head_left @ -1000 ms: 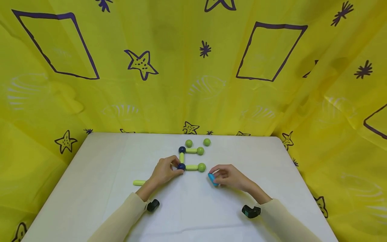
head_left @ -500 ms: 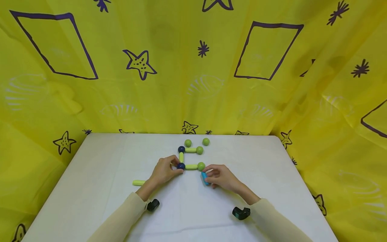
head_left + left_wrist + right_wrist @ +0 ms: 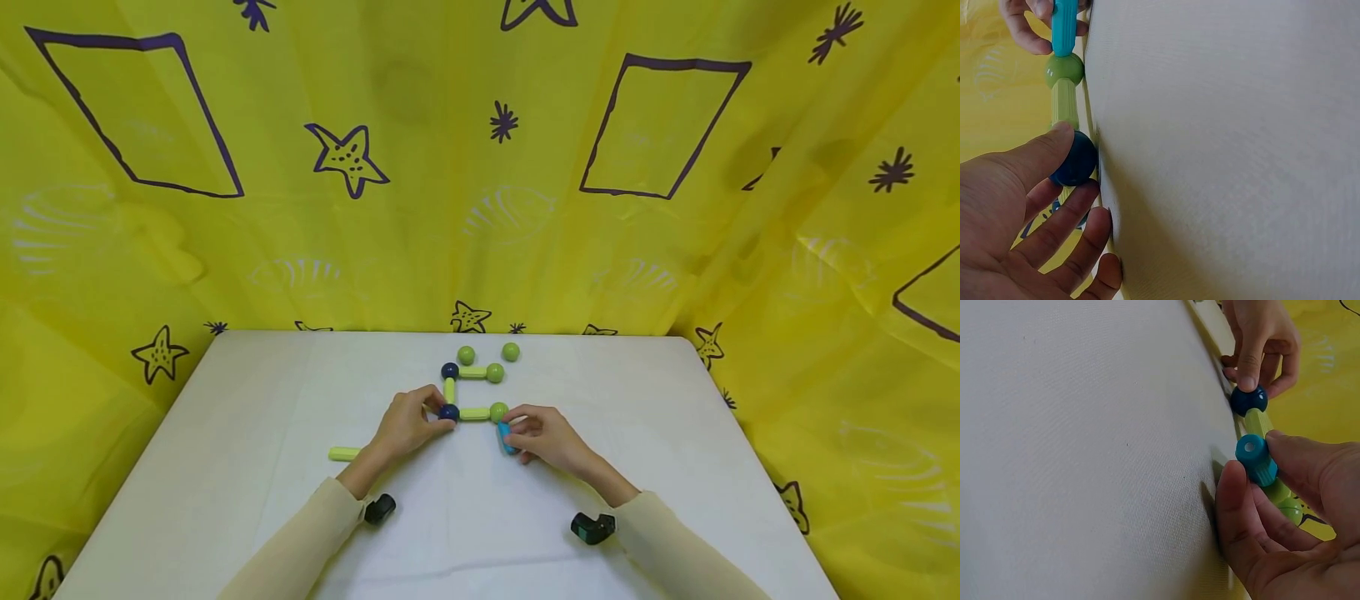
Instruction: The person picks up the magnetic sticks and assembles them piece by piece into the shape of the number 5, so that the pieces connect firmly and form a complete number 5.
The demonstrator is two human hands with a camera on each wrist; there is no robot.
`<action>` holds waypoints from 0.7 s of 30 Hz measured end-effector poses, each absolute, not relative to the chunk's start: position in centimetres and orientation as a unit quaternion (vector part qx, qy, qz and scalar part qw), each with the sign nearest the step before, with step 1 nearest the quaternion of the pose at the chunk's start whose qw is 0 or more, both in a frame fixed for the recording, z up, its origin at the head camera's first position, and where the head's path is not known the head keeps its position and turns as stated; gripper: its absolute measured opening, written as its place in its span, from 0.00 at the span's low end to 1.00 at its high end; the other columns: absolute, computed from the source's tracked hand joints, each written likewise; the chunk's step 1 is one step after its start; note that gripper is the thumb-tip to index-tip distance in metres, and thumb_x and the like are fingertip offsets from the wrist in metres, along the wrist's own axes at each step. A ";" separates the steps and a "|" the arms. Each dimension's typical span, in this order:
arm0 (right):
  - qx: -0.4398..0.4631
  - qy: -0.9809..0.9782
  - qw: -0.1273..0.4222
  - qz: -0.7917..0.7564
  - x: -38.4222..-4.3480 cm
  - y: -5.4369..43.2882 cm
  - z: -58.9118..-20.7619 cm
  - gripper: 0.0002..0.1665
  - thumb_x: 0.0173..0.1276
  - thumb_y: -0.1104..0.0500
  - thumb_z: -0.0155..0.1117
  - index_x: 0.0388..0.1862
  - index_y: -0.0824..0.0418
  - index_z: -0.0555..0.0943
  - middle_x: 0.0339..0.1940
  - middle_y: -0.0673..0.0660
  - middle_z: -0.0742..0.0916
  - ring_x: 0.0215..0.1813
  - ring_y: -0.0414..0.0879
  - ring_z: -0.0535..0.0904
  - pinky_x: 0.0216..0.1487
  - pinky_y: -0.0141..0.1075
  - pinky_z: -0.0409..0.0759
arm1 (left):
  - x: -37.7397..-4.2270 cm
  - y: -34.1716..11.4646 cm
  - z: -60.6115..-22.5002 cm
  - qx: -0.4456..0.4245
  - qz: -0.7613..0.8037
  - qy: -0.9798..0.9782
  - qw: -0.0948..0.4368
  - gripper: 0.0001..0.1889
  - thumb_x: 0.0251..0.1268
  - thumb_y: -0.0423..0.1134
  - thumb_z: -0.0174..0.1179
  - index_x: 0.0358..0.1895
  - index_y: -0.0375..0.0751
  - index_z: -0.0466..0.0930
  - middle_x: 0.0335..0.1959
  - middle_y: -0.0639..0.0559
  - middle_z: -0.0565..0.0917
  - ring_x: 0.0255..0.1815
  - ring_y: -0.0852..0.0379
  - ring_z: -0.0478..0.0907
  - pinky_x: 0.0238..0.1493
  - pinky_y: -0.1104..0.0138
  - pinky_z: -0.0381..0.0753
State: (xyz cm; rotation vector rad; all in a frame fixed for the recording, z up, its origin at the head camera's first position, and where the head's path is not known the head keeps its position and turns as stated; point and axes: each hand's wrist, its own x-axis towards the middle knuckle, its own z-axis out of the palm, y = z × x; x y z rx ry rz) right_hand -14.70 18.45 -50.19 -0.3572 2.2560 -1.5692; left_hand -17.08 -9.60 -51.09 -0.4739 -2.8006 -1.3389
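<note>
My left hand (image 3: 410, 423) pinches the near dark blue ball (image 3: 1077, 159) between thumb and fingers. A pale green stick (image 3: 475, 414) runs right from that ball to a green ball (image 3: 498, 412). Another pale green stick (image 3: 449, 391) leads back to a second dark blue ball (image 3: 450, 371). From there a stick (image 3: 472, 372) reaches a further green ball (image 3: 495, 372). Between thumb and fingers, my right hand (image 3: 551, 437) holds a short blue stick (image 3: 1255, 460). Its far end meets the near green ball in the left wrist view.
Two loose green balls (image 3: 466, 355) lie at the back of the white table (image 3: 247, 417). A loose pale green stick (image 3: 343, 454) lies beside the left wrist. Yellow patterned cloth (image 3: 420, 250) hangs behind and at both sides.
My right hand has moved left with the blue stick, bringing it up to the near green ball. The left hand keeps its grip on the dark blue ball.
</note>
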 end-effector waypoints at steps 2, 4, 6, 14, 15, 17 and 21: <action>-0.125 0.801 0.182 -0.556 -14.7 18.3 -50.3 0.18 0.69 0.65 0.71 0.57 0.64 0.82 0.43 0.60 0.89 0.30 0.50 0.86 0.33 0.40 0.86 | -17.1 -9.6 -51.1 -0.151 -0.427 -0.892 0.000 0.13 0.55 0.38 0.79 0.39 0.43 0.84 0.35 0.52 0.89 0.26 0.61 0.72 0.30 0.68 0.71; -0.128 0.803 0.179 -0.554 -14.7 18.2 -50.3 0.18 0.69 0.65 0.71 0.57 0.65 0.82 0.43 0.60 0.88 0.30 0.49 0.86 0.33 0.41 0.86 | -17.1 -9.6 -51.0 -0.151 -0.427 -0.892 -0.001 0.13 0.55 0.38 0.79 0.39 0.43 0.84 0.35 0.52 0.89 0.26 0.61 0.72 0.30 0.68 0.71; -0.126 0.805 0.177 -0.552 -14.7 18.1 -50.3 0.19 0.68 0.65 0.72 0.57 0.66 0.82 0.43 0.60 0.88 0.30 0.49 0.86 0.33 0.41 0.86 | -17.1 -9.6 -51.0 -0.151 -0.426 -0.892 -0.002 0.13 0.55 0.38 0.79 0.39 0.43 0.84 0.35 0.52 0.89 0.25 0.61 0.72 0.30 0.68 0.71; -0.124 0.814 0.171 -0.541 -14.6 17.8 -50.1 0.18 0.68 0.64 0.72 0.56 0.65 0.82 0.42 0.60 0.89 0.29 0.49 0.86 0.33 0.41 0.85 | -17.1 -9.6 -50.9 -0.152 -0.429 -0.890 -0.003 0.13 0.55 0.38 0.78 0.39 0.43 0.83 0.35 0.51 0.89 0.26 0.61 0.72 0.30 0.68 0.71; -0.126 0.816 0.169 -0.538 -14.5 17.8 -50.1 0.18 0.68 0.64 0.72 0.56 0.65 0.82 0.42 0.60 0.89 0.29 0.49 0.86 0.32 0.41 0.85 | -17.1 -9.6 -50.9 -0.152 -0.429 -0.890 -0.003 0.13 0.55 0.38 0.78 0.39 0.43 0.83 0.35 0.51 0.89 0.26 0.61 0.73 0.30 0.68 0.71; -0.129 0.820 0.166 -0.532 -14.5 17.8 -50.1 0.18 0.68 0.63 0.72 0.56 0.64 0.82 0.43 0.59 0.89 0.29 0.49 0.86 0.32 0.40 0.85 | -17.0 -9.6 -50.8 -0.152 -0.429 -0.890 -0.003 0.13 0.55 0.38 0.78 0.39 0.43 0.83 0.35 0.51 0.89 0.26 0.61 0.73 0.31 0.68 0.71; -0.131 0.821 0.165 -0.530 -14.3 17.8 -50.1 0.18 0.68 0.63 0.72 0.56 0.64 0.82 0.44 0.60 0.89 0.32 0.49 0.86 0.33 0.40 0.85 | -17.0 -9.6 -50.8 -0.152 -0.428 -0.891 -0.004 0.13 0.55 0.38 0.78 0.39 0.42 0.83 0.35 0.51 0.89 0.27 0.61 0.73 0.31 0.68 0.72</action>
